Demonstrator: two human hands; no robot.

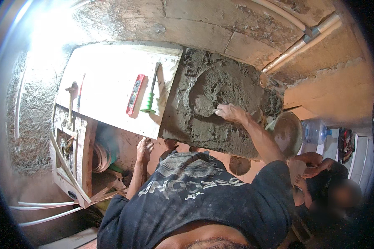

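My right hand (232, 113) is closed round the handle of what looks like a trowel, its grey blade (203, 106) pressed on wet mortar (241, 87) and hard to tell from it. The mortar covers the right part of the work surface, rough at the far side and smoother nearby. My left hand (144, 149) hangs at the near edge of a white board (108, 79), fingers partly apart and holding nothing I can see. On this board lie a red spirit level (135, 94), a chisel with a green hand guard (151, 93) and a hammer (72, 97).
A mortar-smeared basin (287, 133) stands right of my right forearm, with a clear blue water jug (315, 131) beyond. A person (316, 178) crouches at the right. A wooden frame (75, 145) and white strips (50, 209) are at left. Pipes (301, 43) run along the far wall.
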